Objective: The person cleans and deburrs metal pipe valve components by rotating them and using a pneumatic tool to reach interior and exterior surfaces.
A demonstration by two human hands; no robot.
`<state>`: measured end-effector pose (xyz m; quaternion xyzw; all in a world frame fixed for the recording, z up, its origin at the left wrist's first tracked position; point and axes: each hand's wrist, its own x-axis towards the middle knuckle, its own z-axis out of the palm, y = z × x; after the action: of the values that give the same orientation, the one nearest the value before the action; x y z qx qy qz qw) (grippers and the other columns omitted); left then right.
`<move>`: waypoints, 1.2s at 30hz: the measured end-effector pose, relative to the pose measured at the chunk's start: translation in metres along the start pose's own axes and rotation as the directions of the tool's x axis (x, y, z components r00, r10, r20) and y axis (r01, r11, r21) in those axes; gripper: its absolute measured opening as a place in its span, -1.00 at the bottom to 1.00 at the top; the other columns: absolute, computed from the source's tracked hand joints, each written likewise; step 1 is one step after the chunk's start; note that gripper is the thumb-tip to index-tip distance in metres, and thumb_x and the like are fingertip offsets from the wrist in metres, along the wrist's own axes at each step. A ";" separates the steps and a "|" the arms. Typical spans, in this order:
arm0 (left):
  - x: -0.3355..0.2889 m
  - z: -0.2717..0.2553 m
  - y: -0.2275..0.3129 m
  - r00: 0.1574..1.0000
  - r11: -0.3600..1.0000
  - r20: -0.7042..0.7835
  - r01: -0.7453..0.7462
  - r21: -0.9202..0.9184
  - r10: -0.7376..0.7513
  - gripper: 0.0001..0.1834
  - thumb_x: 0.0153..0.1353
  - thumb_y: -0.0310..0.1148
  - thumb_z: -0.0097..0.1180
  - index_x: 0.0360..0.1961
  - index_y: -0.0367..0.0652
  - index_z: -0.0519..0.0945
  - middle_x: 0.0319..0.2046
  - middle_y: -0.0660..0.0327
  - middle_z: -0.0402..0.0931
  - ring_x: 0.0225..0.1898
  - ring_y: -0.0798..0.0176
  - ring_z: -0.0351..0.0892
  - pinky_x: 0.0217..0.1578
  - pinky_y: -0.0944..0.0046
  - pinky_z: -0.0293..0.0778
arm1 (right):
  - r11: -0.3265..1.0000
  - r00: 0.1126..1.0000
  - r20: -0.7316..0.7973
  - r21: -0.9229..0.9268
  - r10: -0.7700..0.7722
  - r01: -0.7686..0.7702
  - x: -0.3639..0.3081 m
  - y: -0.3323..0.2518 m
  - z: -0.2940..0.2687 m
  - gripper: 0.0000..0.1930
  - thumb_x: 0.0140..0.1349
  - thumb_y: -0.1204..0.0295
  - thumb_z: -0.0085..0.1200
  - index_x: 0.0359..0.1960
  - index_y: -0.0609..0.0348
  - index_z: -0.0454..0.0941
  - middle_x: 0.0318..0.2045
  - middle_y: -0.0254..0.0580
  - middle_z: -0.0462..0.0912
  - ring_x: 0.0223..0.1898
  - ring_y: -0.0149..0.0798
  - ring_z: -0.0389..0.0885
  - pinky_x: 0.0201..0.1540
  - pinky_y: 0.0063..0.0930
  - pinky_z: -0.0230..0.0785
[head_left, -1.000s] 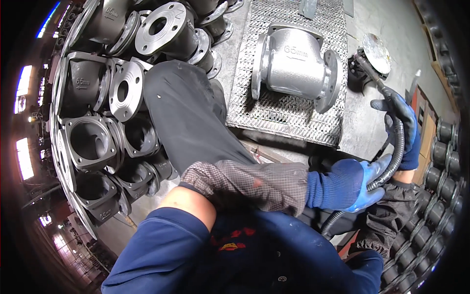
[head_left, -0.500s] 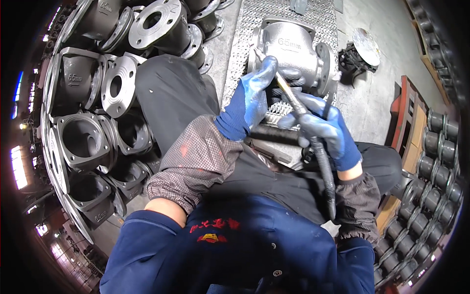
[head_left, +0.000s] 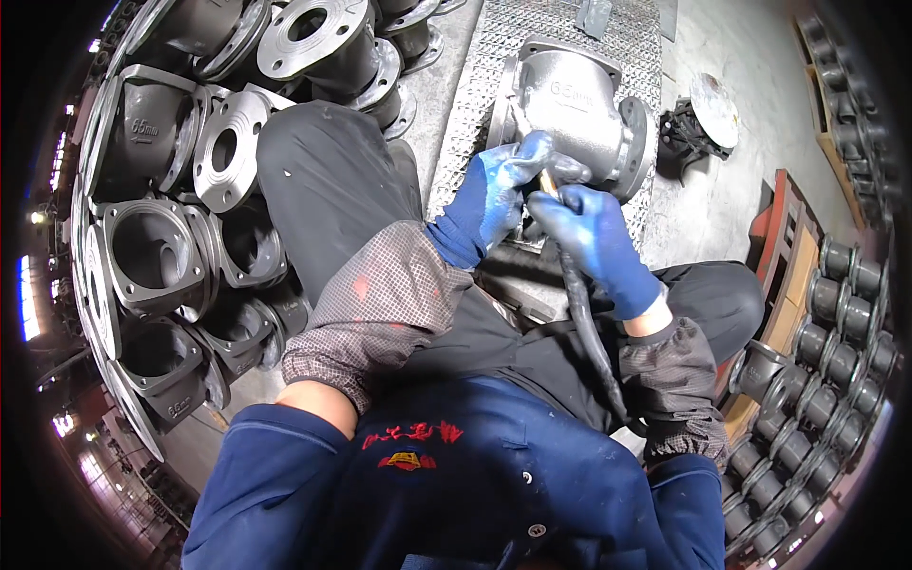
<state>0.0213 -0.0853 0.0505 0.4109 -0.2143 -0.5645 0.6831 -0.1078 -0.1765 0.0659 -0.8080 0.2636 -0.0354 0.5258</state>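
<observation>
A silver-grey cast flanged valve body [head_left: 572, 95] lies on a textured metal plate [head_left: 486, 87] in front of me. At its near left edge my left hand [head_left: 511, 171], in a blue coated glove, pinches the front end of a long tool. My right hand [head_left: 589, 226], gloved alike, wraps round the same tool just behind its brass-coloured section. This hose-like tool [head_left: 581, 309] is dark and runs down past my right wrist toward my lap. A pale slim tip [head_left: 522, 122] shows beyond the left hand against the casting. Fingers hide where tip and metal meet.
Dark flanged castings [head_left: 157, 252] are stacked close on my left. Small dark pieces with a pale disc [head_left: 712, 109] lie right of the plate. A red and wooden pallet edge [head_left: 787, 275] and rows of dark castings [head_left: 807, 408] stand farther right.
My right hand has moved up and left along the tool, closer to my left hand, and closed its fingers more. The thin dark stick by its fingers no longer shows.
</observation>
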 end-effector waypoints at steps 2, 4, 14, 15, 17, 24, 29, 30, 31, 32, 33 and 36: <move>-0.004 0.010 0.007 0.993 0.920 0.060 0.119 -0.374 -0.104 -0.56 0.37 -0.13 -0.18 -0.04 -0.36 0.43 -0.16 0.04 0.49 -0.22 0.23 0.55 -0.21 0.30 0.51 | 0.653 0.925 0.351 0.669 0.144 -0.355 -0.011 -0.025 -0.009 -0.57 0.30 0.19 -0.17 -0.51 0.33 0.54 -0.56 0.04 0.62 -0.72 -0.40 0.46 -0.65 -0.63 0.30; -0.001 0.004 -0.004 0.977 0.922 0.134 0.202 -0.330 -0.166 -0.52 0.41 -0.10 -0.31 -0.07 -0.35 0.44 -0.08 -0.06 0.48 -0.05 0.11 0.50 0.00 0.17 0.44 | 0.340 0.883 0.470 0.833 -0.016 -0.437 -0.016 0.003 -0.004 -0.49 0.34 0.15 -0.27 -0.50 0.36 0.54 -0.55 0.21 0.60 -0.79 -0.34 0.43 -0.75 -0.63 0.26; 0.010 -0.008 -0.027 0.964 0.829 0.144 0.266 -0.491 -0.224 -0.54 0.37 -0.06 -0.21 -0.16 -0.29 0.50 -0.49 0.15 0.52 -0.67 0.31 0.43 -0.75 0.33 0.41 | 0.475 0.900 0.339 0.766 0.274 -0.433 -0.004 -0.010 -0.006 -0.49 0.38 0.11 -0.31 -0.44 0.31 0.52 -0.58 0.01 0.60 -0.78 -0.41 0.37 -0.74 -0.71 0.20; 0.015 -0.003 -0.024 0.975 0.889 0.019 0.212 -0.405 -0.223 -0.55 0.37 -0.06 -0.22 -0.17 -0.26 0.50 -0.53 0.17 0.51 -0.70 0.31 0.41 -0.80 0.34 0.37 | 0.437 0.908 0.313 0.801 0.278 -0.410 -0.001 -0.010 -0.008 -0.59 0.37 0.15 -0.26 -0.29 0.30 0.46 -0.54 -0.03 0.60 -0.72 -0.37 0.43 -0.73 -0.69 0.22; 0.025 0.005 -0.025 0.973 0.942 -0.112 0.162 -0.293 -0.202 -0.56 0.36 -0.04 -0.23 -0.21 -0.22 0.51 -0.56 0.19 0.50 -0.72 0.32 0.39 -0.83 0.34 0.34 | 0.415 0.920 0.280 0.828 0.273 -0.376 0.001 -0.003 -0.012 -0.64 0.37 0.19 -0.20 -0.10 0.28 0.39 -0.49 -0.10 0.59 -0.63 -0.33 0.52 -0.71 -0.68 0.25; 0.015 0.010 -0.004 0.967 0.948 -0.125 0.185 -0.258 -0.223 -0.68 0.37 -0.17 -0.17 -0.12 -0.19 0.47 -0.35 0.22 0.48 -0.43 0.43 0.46 -0.43 0.45 0.44 | 0.451 0.911 0.289 0.798 0.294 -0.399 0.002 -0.015 -0.011 -0.65 0.37 0.20 -0.22 -0.06 0.25 0.37 -0.47 -0.13 0.59 -0.55 -0.29 0.58 -0.65 -0.69 0.26; 0.005 0.010 -0.006 0.924 0.881 -0.135 0.285 -0.377 -0.357 -0.54 0.36 0.00 -0.24 -0.27 -0.21 0.50 -0.86 0.30 0.21 -0.95 0.40 0.06 -0.97 0.37 0.03 | 0.345 0.901 0.384 0.833 0.202 -0.432 0.000 -0.013 -0.009 -0.65 0.38 0.22 -0.23 -0.02 0.24 0.34 -0.43 -0.09 0.60 -0.51 -0.30 0.57 -0.62 -0.67 0.30; 0.001 0.009 -0.002 0.924 0.881 -0.137 0.283 -0.379 -0.356 -0.54 0.36 0.00 -0.24 -0.27 -0.21 0.50 -0.86 0.30 0.21 -0.95 0.40 0.06 -0.97 0.37 0.03 | 0.371 0.897 0.357 0.820 0.262 -0.435 0.000 -0.023 -0.008 -0.66 0.37 0.21 -0.21 -0.04 0.24 0.35 -0.43 -0.10 0.60 -0.56 -0.33 0.53 -0.62 -0.68 0.29; -0.001 0.007 0.000 0.941 0.890 -0.101 0.265 -0.370 -0.322 -0.55 0.38 -0.04 -0.28 -0.20 -0.23 0.48 -0.80 0.31 0.24 -0.92 0.45 0.08 -0.95 0.43 0.02 | 0.349 0.903 0.357 0.836 0.241 -0.424 0.001 -0.022 -0.005 -0.67 0.36 0.20 -0.20 -0.06 0.23 0.36 -0.43 -0.11 0.60 -0.58 -0.36 0.50 -0.63 -0.69 0.27; -0.003 0.006 0.001 0.955 0.899 -0.063 0.247 -0.362 -0.288 -0.56 0.41 -0.08 -0.31 -0.13 -0.25 0.46 -0.74 0.31 0.28 -0.89 0.50 0.10 -0.93 0.48 0.02 | 0.326 0.908 0.356 0.851 0.220 -0.412 0.002 -0.021 -0.003 -0.67 0.36 0.20 -0.20 -0.08 0.23 0.36 -0.43 -0.12 0.60 -0.61 -0.38 0.47 -0.64 -0.70 0.25; -0.003 0.006 0.003 0.969 0.956 -0.132 0.176 -0.236 -0.211 -0.55 0.41 -0.10 -0.31 -0.11 -0.29 0.46 -0.73 0.35 0.27 -0.89 0.52 0.07 -0.92 0.51 0.04 | 0.303 0.908 0.361 0.859 0.213 -0.412 0.003 -0.020 0.000 -0.67 0.36 0.20 -0.19 -0.09 0.22 0.36 -0.42 -0.12 0.61 -0.63 -0.39 0.45 -0.64 -0.69 0.25; -0.011 0.002 0.015 0.938 0.934 -0.217 0.201 -0.295 -0.271 -0.56 0.39 -0.09 -0.25 -0.10 -0.28 0.46 -0.69 0.40 0.29 -0.85 0.58 0.12 -0.87 0.57 0.11 | 0.251 0.912 0.311 0.891 0.269 -0.378 0.008 -0.036 0.010 -0.65 0.36 0.16 -0.19 -0.10 0.21 0.36 -0.42 -0.13 0.62 -0.63 -0.39 0.48 -0.64 -0.69 0.29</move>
<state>0.0253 -0.0753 0.0654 0.4063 0.0047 -0.6094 0.6808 -0.0836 -0.1603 0.0911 -0.2824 0.3284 -0.0341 0.9007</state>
